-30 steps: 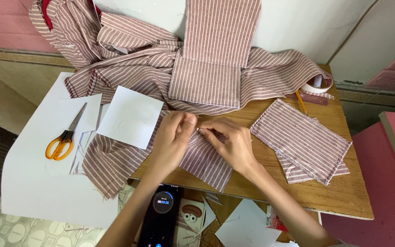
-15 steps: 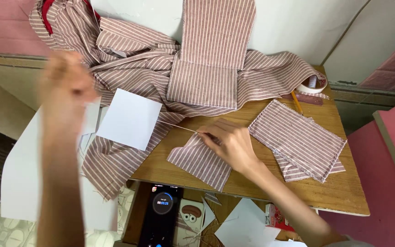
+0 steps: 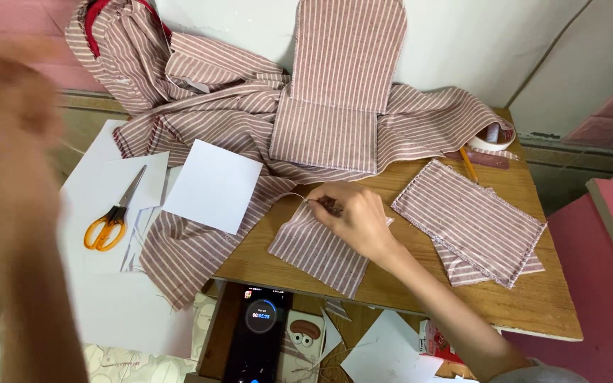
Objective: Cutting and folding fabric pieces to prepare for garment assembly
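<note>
A small striped fabric piece (image 3: 313, 252) lies on the wooden table (image 3: 420, 291). My right hand (image 3: 352, 220) rests on its upper edge, fingers pinched on the cloth. A thin thread (image 3: 294, 196) curls up from that spot. My left hand (image 3: 8, 99) is raised high at the far left, close to the camera and blurred by motion; I cannot make out what its fingers hold. Its forearm runs down the left edge of the view.
A large striped cloth (image 3: 235, 120) is heaped across the back. Orange-handled scissors (image 3: 111, 220) lie on white paper sheets (image 3: 108, 312), beside a white paper square (image 3: 213, 186). Stacked striped pieces (image 3: 470, 220), a pencil (image 3: 468, 164) and a tape roll (image 3: 492, 138) sit right. A phone (image 3: 257, 340) lies below.
My left hand left the fabric and swung up and out to the left, drawing thread away. The right hand stayed on the small striped piece.
</note>
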